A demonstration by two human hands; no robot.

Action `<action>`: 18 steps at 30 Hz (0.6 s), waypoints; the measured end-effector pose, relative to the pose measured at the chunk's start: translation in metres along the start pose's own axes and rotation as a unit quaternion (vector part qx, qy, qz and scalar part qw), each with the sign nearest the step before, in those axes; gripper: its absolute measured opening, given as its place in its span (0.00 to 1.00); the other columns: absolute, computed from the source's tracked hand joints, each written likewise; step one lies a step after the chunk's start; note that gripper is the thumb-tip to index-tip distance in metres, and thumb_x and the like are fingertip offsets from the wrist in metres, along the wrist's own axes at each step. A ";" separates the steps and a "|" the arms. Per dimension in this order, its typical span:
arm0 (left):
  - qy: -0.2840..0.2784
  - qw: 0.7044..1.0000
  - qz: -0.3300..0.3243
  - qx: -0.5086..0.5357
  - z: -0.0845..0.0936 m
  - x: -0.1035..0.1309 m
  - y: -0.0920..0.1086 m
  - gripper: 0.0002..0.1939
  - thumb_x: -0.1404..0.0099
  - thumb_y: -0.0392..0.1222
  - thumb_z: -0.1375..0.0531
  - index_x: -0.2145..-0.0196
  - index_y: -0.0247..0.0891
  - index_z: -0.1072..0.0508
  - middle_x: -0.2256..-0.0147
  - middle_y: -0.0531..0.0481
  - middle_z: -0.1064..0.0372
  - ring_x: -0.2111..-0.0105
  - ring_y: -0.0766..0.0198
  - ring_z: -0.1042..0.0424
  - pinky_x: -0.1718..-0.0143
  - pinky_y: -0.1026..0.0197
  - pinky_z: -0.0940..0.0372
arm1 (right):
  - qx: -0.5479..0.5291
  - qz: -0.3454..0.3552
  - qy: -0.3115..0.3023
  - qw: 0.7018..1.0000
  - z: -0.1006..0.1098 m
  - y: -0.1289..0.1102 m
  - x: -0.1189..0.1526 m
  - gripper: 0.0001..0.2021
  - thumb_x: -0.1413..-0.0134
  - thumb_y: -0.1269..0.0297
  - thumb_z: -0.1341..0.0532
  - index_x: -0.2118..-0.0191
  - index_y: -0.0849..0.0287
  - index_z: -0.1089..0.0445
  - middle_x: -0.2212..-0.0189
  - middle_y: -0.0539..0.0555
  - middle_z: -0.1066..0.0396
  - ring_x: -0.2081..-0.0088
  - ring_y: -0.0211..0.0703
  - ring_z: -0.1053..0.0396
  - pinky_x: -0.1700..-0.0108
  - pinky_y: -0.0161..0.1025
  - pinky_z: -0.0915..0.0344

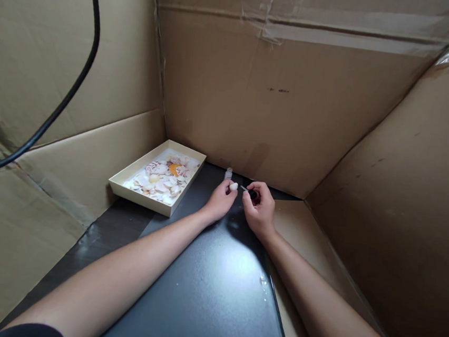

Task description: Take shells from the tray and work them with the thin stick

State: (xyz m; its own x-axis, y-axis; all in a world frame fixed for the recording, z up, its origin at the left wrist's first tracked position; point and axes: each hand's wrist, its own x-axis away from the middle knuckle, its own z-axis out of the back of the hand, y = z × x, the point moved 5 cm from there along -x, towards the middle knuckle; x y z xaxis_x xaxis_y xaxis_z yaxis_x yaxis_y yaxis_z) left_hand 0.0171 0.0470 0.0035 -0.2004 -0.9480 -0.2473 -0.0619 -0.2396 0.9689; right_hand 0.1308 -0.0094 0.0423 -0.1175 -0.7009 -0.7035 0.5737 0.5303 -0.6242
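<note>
My left hand (222, 200) pinches a small white shell (234, 187) between thumb and fingertips. Close by on the right, my right hand (259, 206) is closed on a small thin brush (244, 188), its tip pointing left at the shell with a slight gap between them. The brush's dark handle is mostly hidden in the fingers. Just behind my left hand stands a small clear bottle (229, 173), partly covered by the hand.
A cream shallow box (142, 201) with many shells (162, 183) sits at the back left on the dark tabletop (196, 293). Cardboard walls (235, 95) enclose the left, back and right. A black cable (96, 34) hangs at the upper left.
</note>
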 end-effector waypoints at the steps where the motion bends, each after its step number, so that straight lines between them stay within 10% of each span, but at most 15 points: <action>1: 0.000 1.000 0.001 -0.002 0.000 0.000 0.000 0.04 0.39 0.34 0.45 0.72 0.37 0.38 0.76 0.57 0.43 0.74 0.70 0.43 0.71 0.68 0.47 | -0.004 0.002 -0.006 1.000 -0.001 0.000 0.000 0.03 0.47 0.66 0.43 0.65 0.57 0.37 0.71 0.49 0.35 0.74 0.35 0.42 0.72 0.34 0.42; 18: 0.008 1.000 -0.012 -0.001 0.001 -0.001 0.000 0.04 0.40 0.34 0.46 0.72 0.36 0.39 0.75 0.57 0.43 0.73 0.71 0.41 0.70 0.69 0.46 | 0.003 0.000 -0.009 1.000 -0.003 0.001 0.001 0.04 0.48 0.65 0.43 0.65 0.57 0.37 0.71 0.49 0.35 0.75 0.35 0.42 0.73 0.33 0.42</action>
State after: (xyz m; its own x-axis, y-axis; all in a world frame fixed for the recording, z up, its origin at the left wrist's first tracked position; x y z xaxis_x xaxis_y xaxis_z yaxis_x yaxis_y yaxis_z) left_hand 0.0164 0.0484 0.0039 -0.1835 -0.9453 -0.2696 -0.0642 -0.2622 0.9629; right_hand 0.1286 -0.0078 0.0399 -0.1027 -0.7090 -0.6977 0.5791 0.5277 -0.6214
